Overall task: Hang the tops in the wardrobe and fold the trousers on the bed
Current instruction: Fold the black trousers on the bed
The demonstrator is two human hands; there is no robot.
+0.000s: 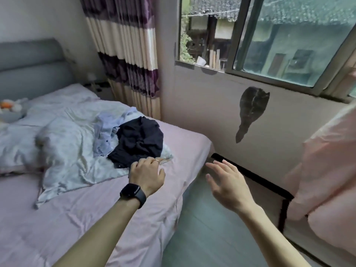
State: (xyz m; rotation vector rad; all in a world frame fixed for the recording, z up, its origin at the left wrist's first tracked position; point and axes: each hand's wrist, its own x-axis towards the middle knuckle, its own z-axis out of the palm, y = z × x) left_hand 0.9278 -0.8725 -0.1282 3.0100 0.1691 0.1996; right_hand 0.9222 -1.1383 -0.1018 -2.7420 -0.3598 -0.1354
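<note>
Now our left hand (146,174) curls at the near edge of the dark garment (140,139) on the bed (77,218), grip unclear, right hand (229,182) spread empty, so we should pinch only its hem and lift clear.

Your room, item by item: bed (96,218) with pink sheet and grey padded headboard (32,68), left. Purple-and-cream striped curtain (127,54) in the corner. Sliding window (298,45), left side open, daylight coming through. Pale wall (192,112) beneath it, bearing a dark leaf-shaped mark (250,112). Pale grey floor (208,228) beside the bed.
</note>
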